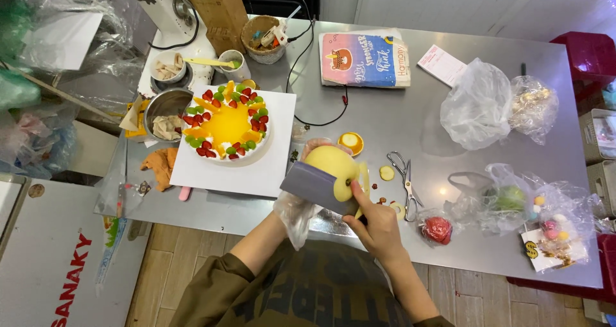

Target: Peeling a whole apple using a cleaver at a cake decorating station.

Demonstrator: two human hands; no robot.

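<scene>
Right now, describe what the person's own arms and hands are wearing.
The left hand is covered by a loose, clear, crinkled plastic glove that bunches at the wrist. The right hand is bare, with no glove. Both forearms are uncovered; the olive-brown sleeves are pushed up toward the elbows. No watch or jewellery can be seen.

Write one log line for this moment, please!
left hand: gloved, holds peeled apple | right hand: knife on apple | cake beside
</scene>
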